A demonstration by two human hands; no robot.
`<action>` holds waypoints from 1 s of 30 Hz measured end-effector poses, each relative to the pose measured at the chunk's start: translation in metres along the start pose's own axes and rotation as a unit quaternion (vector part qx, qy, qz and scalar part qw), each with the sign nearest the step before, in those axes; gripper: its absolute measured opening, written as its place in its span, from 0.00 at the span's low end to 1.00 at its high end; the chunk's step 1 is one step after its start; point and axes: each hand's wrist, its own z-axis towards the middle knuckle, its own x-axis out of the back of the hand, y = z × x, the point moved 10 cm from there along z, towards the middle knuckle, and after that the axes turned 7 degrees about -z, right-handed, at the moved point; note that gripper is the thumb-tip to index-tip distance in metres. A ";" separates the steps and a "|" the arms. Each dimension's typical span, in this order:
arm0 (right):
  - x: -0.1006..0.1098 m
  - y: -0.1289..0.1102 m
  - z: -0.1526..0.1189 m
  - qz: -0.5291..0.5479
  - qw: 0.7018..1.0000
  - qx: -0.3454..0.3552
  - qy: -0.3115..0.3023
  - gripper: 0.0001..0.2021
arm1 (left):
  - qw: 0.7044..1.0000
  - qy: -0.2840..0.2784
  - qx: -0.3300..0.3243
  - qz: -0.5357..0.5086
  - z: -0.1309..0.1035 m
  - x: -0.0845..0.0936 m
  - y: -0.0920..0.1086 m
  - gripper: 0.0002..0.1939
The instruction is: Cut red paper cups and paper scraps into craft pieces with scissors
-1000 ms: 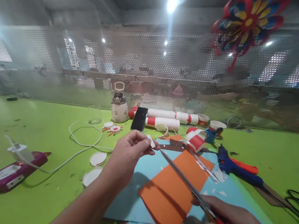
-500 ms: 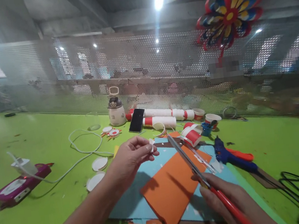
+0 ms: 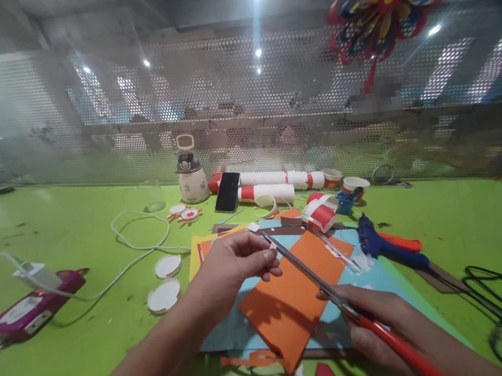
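Between the thumb and fingertips of my left hand (image 3: 242, 263) is pinched a small white paper piece (image 3: 273, 246). My right hand (image 3: 381, 318) grips red-handled scissors (image 3: 307, 271), their long blades pointing up and left so the tips come right beside the paper. The blades look nearly closed. Below both hands lies an orange sheet (image 3: 287, 299) on top of light blue sheets (image 3: 221, 335). A white scrap (image 3: 253, 227) shows just above my left fingers; whether it lies on the sheets or is falling, I cannot tell.
Blue glue gun (image 3: 392, 256) and black cable lie at right. Behind are a phone (image 3: 228, 192), white-and-red paper tubes (image 3: 270, 194), cut paper cups (image 3: 320, 213) and a bottle (image 3: 192, 180). White discs (image 3: 164, 296) and a purple power strip (image 3: 37, 306) sit left.
My left hand has moved slightly right and down, nearer the scissors. The paper in its fingers looks smaller, and a white scrap now shows above them. The view has tilted down a little.
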 end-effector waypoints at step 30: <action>0.009 0.001 -0.001 -0.117 0.992 0.030 -0.021 0.21 | 0.996 -0.009 0.077 -0.045 0.003 0.005 -0.014 0.11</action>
